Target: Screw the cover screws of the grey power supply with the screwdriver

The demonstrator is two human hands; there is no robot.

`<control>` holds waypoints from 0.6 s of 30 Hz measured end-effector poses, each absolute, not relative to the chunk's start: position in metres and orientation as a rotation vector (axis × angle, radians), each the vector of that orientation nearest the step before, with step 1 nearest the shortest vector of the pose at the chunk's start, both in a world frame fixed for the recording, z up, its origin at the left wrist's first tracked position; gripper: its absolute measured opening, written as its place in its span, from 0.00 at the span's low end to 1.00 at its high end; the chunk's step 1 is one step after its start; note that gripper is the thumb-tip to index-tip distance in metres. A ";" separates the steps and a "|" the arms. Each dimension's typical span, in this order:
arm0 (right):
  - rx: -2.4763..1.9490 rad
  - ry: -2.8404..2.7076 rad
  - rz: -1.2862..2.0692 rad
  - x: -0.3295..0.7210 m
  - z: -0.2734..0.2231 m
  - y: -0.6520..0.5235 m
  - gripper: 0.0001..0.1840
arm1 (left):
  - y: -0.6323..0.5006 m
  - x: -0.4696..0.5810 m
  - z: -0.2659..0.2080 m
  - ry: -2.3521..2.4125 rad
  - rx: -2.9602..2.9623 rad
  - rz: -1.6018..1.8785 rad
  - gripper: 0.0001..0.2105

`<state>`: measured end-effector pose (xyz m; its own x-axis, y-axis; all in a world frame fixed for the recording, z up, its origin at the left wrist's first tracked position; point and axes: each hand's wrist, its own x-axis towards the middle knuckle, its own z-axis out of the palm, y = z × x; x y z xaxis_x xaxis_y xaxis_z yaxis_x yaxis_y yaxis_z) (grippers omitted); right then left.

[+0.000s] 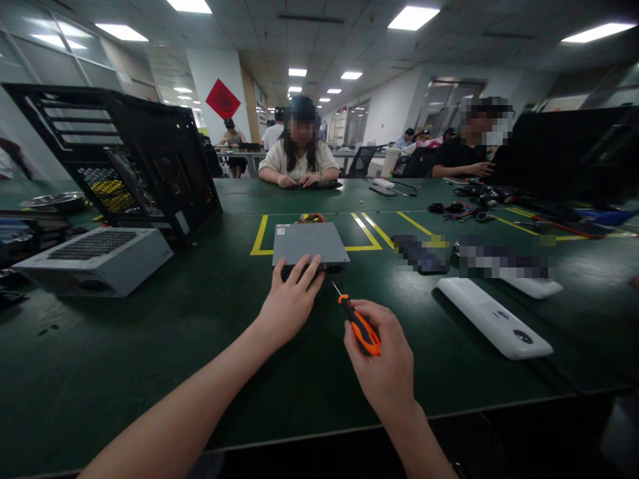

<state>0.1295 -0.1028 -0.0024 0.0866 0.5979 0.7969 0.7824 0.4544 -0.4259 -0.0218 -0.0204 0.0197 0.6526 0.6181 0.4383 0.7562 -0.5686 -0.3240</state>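
A grey metal computer power supply (313, 241) lies on the green table in front of me, its socket side facing me. My left hand (288, 296) holds it at the near edge, fingertips over the top edge; part of that side is hidden behind the fingers. Gripped in my right hand (383, 346) is an orange and black screwdriver (360, 324). Its thin shaft points up and left, the tip just short of the power supply's near right corner. I cannot tell whether the tip touches anything. Some coloured wires (312, 217) show behind the power supply.
To the left stand a black computer case (170, 173) and another grey power supply (134, 263). A white oblong device (494, 319) and blurred phone-like items lie right. Cables (462, 209) and a large dark monitor-like panel (574, 153) are farther right. A person (299, 156) sits opposite.
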 end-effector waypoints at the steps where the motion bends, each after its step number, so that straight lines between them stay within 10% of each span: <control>1: -1.223 -1.607 -0.203 0.130 -0.002 -0.103 0.15 | -0.020 -0.022 0.020 -1.070 -2.383 -0.382 0.21; 18: -1.197 -1.534 -0.221 0.131 -0.001 -0.108 0.10 | -0.019 -0.021 0.016 -1.075 -2.402 -0.452 0.20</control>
